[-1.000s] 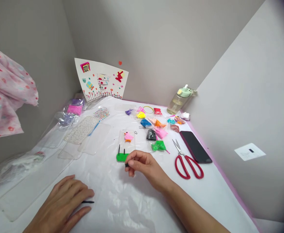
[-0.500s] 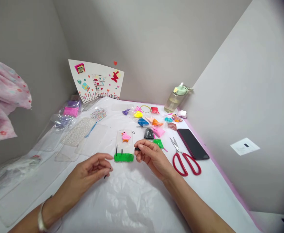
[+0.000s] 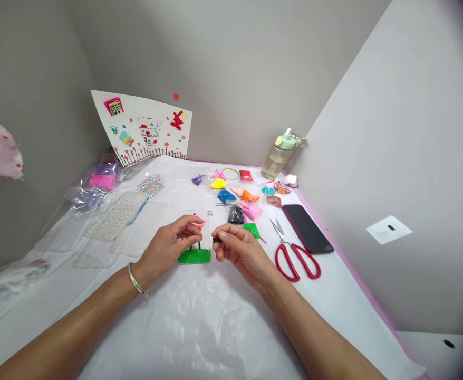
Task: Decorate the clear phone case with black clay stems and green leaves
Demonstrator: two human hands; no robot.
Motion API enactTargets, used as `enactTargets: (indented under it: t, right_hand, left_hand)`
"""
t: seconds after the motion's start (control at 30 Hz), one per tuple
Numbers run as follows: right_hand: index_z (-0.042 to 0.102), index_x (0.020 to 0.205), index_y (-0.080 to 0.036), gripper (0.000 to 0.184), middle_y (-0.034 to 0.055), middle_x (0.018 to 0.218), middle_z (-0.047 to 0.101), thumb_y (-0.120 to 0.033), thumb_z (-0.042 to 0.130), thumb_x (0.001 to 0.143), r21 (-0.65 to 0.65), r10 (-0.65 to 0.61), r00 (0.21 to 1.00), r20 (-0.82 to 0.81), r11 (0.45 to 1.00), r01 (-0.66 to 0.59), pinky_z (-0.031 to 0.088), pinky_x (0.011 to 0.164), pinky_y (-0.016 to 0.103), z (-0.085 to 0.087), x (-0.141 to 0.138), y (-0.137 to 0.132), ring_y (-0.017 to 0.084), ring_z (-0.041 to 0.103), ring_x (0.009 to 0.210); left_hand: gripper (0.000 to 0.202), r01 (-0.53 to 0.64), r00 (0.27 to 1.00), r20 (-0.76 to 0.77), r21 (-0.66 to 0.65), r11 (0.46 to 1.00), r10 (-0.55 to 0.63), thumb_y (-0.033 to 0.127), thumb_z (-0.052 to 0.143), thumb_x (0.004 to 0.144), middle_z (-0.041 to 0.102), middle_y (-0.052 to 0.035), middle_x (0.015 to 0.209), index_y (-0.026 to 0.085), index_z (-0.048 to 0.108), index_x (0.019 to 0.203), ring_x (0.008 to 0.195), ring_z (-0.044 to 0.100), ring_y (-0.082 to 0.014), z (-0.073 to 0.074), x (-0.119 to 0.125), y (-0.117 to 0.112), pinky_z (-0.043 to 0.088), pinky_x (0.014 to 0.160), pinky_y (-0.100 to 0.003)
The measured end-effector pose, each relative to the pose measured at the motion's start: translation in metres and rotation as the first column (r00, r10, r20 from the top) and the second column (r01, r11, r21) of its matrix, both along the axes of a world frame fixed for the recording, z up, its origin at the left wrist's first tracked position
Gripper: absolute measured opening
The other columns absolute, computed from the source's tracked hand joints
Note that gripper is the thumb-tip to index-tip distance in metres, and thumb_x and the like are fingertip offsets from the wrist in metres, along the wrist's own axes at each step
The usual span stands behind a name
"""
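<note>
My right hand (image 3: 235,249) pinches a small lump of black modelling clay (image 3: 216,239) between thumb and fingertips, just right of a clear phone case (image 3: 206,232). My left hand (image 3: 175,241) hovers over the case's left side, thumb and forefinger apart, with nothing visible between them. A green clay strip (image 3: 194,257) with a grooved surface covers the near end of the case. Thin black clay strips (image 3: 199,245) rise from it, partly behind my left thumb. My left fingers hide most of a pink clay bird (image 3: 199,224).
Bags of coloured clay, including black (image 3: 237,214) and green (image 3: 251,230), lie behind my right hand. Red-handled scissors (image 3: 297,261) and a phone (image 3: 307,228) are to the right. A water bottle (image 3: 278,158) stands at the back. Clear cases (image 3: 138,227) and rhinestones (image 3: 151,184) lie left.
My left hand has moved up and right, from beside the case to over it, covering much of the bird. The right hand keeps its pinch on the black clay. The view has shifted slightly.
</note>
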State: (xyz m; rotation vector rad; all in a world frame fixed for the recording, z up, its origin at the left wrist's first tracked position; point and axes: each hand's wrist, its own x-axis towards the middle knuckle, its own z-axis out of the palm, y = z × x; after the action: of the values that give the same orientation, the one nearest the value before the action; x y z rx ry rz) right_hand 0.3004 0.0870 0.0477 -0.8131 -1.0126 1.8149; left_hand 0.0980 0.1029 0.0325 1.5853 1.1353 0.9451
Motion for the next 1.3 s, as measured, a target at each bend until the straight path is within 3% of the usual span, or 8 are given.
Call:
enactTargets:
  t: [0.27, 0.77, 1.13, 1.3]
  right_hand:
    - [0.072, 0.087, -0.016, 0.023, 0.0007, 0.072, 0.070, -0.037, 0.079, 0.081, -0.013, 0.001, 1.000, 0.005, 1.000, -0.001, 0.044, 0.057, 0.019, 0.002, 0.000, 0.000, 0.007, 0.059, 0.055]
    - [0.072, 0.087, -0.017, 0.024, 0.0003, 0.072, 0.069, -0.039, 0.079, 0.080, -0.019, 0.006, 1.000, 0.022, 1.000, -0.006, 0.044, 0.057, 0.020, 0.002, -0.001, -0.001, 0.008, 0.058, 0.056]
    - [0.072, 0.086, -0.016, 0.025, 0.0002, 0.072, 0.069, -0.039, 0.079, 0.080, -0.015, 0.016, 1.000, 0.025, 1.000, -0.016, 0.043, 0.057, 0.020, 0.003, -0.002, -0.002, 0.008, 0.058, 0.056]
    - [0.071, 0.085, -0.016, 0.025, 0.0001, 0.072, 0.069, -0.039, 0.080, 0.079, -0.018, 0.016, 0.999, 0.030, 1.000, -0.016, 0.043, 0.058, 0.021, 0.003, -0.002, -0.002, 0.008, 0.058, 0.056]
  left_hand:
    - [0.030, 0.029, 0.986, -0.164, 0.113, 0.993, -0.010, 0.033, 0.063, 0.085, 0.073, 0.0006, 0.089, 0.027, 0.066, 0.114, 0.090, 0.068, -0.0211, -0.002, 0.000, 0.006, 0.049, 0.083, -0.033]
    - [0.027, 0.089, 0.949, -0.316, 0.237, 0.967, -0.010, 0.026, 0.059, 0.088, 0.072, -0.0018, 0.092, 0.025, 0.063, 0.115, 0.087, 0.067, -0.0210, -0.017, -0.004, 0.012, 0.052, 0.081, -0.035]
    - [0.021, 0.146, 0.900, -0.433, 0.407, 0.902, 0.050, 0.026, 0.060, 0.090, 0.071, -0.0043, 0.102, 0.023, 0.066, 0.110, 0.099, 0.060, -0.0256, -0.014, -0.003, 0.013, 0.046, 0.087, -0.038]
    - [0.018, 0.160, 0.878, -0.473, 0.436, 0.885, 0.074, 0.025, 0.060, 0.092, 0.072, -0.0044, 0.096, 0.022, 0.067, 0.107, 0.092, 0.060, -0.0254, -0.015, -0.004, 0.015, 0.046, 0.083, -0.038]
